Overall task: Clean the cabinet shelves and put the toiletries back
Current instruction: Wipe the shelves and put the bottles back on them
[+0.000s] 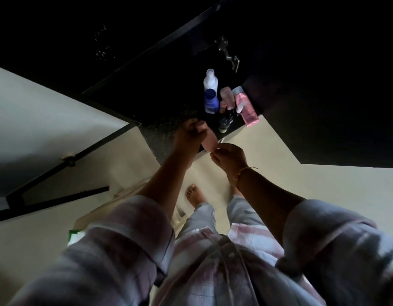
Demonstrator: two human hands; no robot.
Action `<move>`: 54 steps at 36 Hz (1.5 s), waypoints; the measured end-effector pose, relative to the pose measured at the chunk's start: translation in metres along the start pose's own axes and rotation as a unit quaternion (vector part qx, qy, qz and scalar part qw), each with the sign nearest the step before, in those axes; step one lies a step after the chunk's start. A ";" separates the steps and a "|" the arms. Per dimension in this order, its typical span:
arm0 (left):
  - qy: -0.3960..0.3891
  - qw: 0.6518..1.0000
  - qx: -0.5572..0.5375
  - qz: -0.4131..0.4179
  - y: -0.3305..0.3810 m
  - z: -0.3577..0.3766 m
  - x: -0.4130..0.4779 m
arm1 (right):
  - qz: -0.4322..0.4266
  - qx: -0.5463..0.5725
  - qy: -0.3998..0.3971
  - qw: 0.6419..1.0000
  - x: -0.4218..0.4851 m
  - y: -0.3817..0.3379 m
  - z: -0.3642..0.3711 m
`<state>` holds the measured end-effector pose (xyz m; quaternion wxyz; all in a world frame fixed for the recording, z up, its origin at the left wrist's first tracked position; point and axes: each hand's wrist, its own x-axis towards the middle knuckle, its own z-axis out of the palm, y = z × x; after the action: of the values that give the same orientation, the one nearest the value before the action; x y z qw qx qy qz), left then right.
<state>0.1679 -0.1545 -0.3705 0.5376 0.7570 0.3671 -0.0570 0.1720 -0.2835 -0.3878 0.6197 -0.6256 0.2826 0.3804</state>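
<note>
Far left of the frame: a pale panel point(58, 102) with a dark edge, likely the open cabinet door. Lower left: something green and white point(74, 236), too hidden to name.

Left of centre: left hand point(190, 134), fingers curled round the upper part of a pale pink tube point(208, 144), held just over the front edge of the dark speckled shelf point(160, 129). Just to the right and lower: right hand point(228, 157), fingertips pinching the tube's lower tip; cap or seal there, too small to tell.

Above centre, standing close together on the shelf: white spray bottle point(210, 81), blue bottle point(211, 102) in front of it, clouded pink bottle point(227, 97), small dark jar point(223, 124) near the edge. Further right, at the shelf's corner: bright pink bottle point(246, 109), jutting towards the edge. Upper right: metal hinge point(229, 55) in the dark of the cabinet.

Probably the putting-back step, with several toiletries already on the shelf and this tube not yet set down, perhaps being closed or checked first. Next move, by this reading: letting go with the pinching fingers, then setting the tube on the bare patch left of the blue bottle, gently enough to knock nothing over.
</note>
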 end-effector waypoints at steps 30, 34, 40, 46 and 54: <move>0.094 0.929 -0.304 -0.189 -0.016 0.058 -0.057 | 0.086 -0.046 -0.074 0.992 0.004 -0.036 -0.056; 0.059 0.911 -0.350 -0.209 -0.006 0.083 -0.061 | 0.062 0.005 -0.033 0.998 0.009 -0.042 -0.068; 0.001 0.922 -0.322 -0.215 0.010 0.098 -0.054 | 0.047 0.063 -0.029 0.996 0.015 -0.050 -0.082; -0.001 0.928 -0.293 -0.231 0.005 0.111 -0.044 | 0.040 0.057 -0.011 0.998 0.023 -0.050 -0.086; -0.007 0.925 -0.285 -0.251 -0.004 0.115 -0.047 | 0.006 0.023 0.006 1.000 0.035 -0.053 -0.090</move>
<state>0.1669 -0.2753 -0.3982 0.7008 0.4546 0.5426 -0.0883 0.2466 -0.3647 -0.3923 0.6301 -0.6118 0.2982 0.3739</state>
